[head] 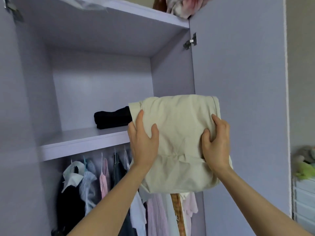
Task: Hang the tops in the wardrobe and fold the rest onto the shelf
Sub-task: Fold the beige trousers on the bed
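Head camera view, looking up into an open lilac wardrobe. Both bare arms reach forward and hold a folded cream garment in the air, in front of the right end of the middle shelf and partly overlapping the open right-hand door. The left hand grips the bundle's left edge: the thumb lies across the front of the fabric, the index finger runs up the left side, and the other fingers curl behind, out of sight. The right hand grips the right edge the same way, its thumb pressed into the front so the cloth dents, its fingers wrapped around the side. The bundle appears to be clear of the shelf, though its far edge is hidden, so contact cannot be ruled out.

On the shelf, just left of the cream bundle and partly behind it, sits a folded black garment. Below the shelf hang tops on hangers (white, black, pale blue, pink and striped). Floral fabric rests on top of the wardrobe.
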Available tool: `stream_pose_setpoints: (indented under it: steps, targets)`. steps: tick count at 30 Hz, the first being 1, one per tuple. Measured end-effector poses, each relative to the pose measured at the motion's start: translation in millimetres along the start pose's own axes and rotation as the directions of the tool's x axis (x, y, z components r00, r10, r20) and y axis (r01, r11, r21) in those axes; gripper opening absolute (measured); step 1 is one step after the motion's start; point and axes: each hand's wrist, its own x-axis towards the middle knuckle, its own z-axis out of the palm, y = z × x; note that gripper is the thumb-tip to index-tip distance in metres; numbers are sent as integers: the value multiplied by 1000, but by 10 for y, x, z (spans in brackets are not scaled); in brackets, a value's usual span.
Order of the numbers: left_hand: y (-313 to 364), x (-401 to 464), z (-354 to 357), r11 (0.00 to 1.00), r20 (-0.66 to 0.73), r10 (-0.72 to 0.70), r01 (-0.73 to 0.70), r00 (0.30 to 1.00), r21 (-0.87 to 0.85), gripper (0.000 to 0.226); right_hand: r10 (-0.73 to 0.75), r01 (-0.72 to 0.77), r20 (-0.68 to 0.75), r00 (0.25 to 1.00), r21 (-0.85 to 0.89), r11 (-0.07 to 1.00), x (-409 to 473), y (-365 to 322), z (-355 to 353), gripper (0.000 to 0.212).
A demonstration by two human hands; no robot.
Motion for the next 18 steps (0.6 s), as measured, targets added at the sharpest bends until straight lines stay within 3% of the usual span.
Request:
stream_pose_setpoints:
  steps: [6, 10, 13, 18]
  targets:
    - [-716, 987, -156, 989, -124, 71, -54, 990, 138, 54, -116, 108, 40, 992, 170, 980, 481, -20, 1298, 42]
    - [-1215, 1802, -609, 945, -225, 166, -89, 960, 315, 54, -189, 158, 60, 980, 341, 927, 769, -296, 2451, 43]
    - [-1548, 2388, -948, 871, -271, 231, -74, 934, 486, 54, -197, 137, 75, 978, 482, 866, 896, -520, 3295, 43]
    - [-2027, 3086, -1254, 691, -247, 185, 53, 951, 721, 52, -160, -8, 252, 954, 559, 829, 1008, -707, 4360, 45]
